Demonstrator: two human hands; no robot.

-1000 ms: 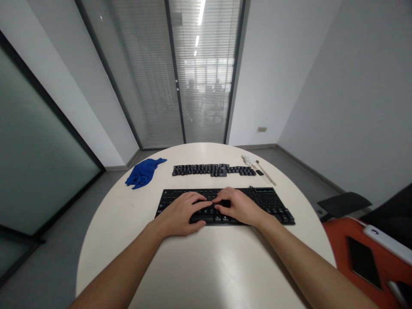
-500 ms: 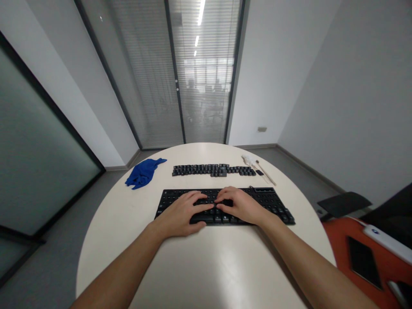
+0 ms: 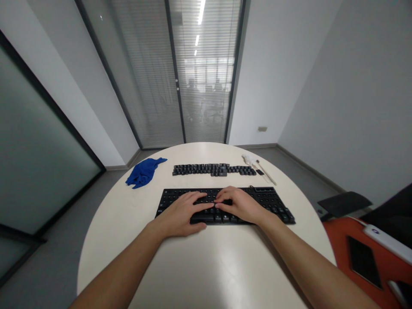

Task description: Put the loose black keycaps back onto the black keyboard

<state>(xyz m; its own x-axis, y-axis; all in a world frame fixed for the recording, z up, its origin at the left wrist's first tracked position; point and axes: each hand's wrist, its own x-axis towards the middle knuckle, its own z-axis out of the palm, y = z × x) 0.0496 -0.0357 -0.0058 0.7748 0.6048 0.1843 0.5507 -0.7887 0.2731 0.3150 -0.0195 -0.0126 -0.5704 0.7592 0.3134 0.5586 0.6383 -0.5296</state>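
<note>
A black keyboard (image 3: 270,201) lies flat on the round white table (image 3: 206,266), partly covered by both hands. My left hand (image 3: 183,214) rests over its left and middle part with the fingers spread, the thumb near the front edge and the index finger reaching to the middle. From the right, my right hand (image 3: 240,205) bends over the middle keys, its thumb and fingertips drawn together beside the left index fingertip. Whether anything small is between those fingertips is too small to tell. Behind the keyboard, loose black keycaps (image 3: 202,169) stand in rows.
A crumpled blue cloth (image 3: 143,172) lies at the back left of the table. At the back right are a white tissue-like item (image 3: 249,160), a thin stick (image 3: 266,172) and a small black piece (image 3: 259,172). An orange chair (image 3: 341,240) at the right holds a phone (image 3: 363,261) and a power strip (image 3: 388,242).
</note>
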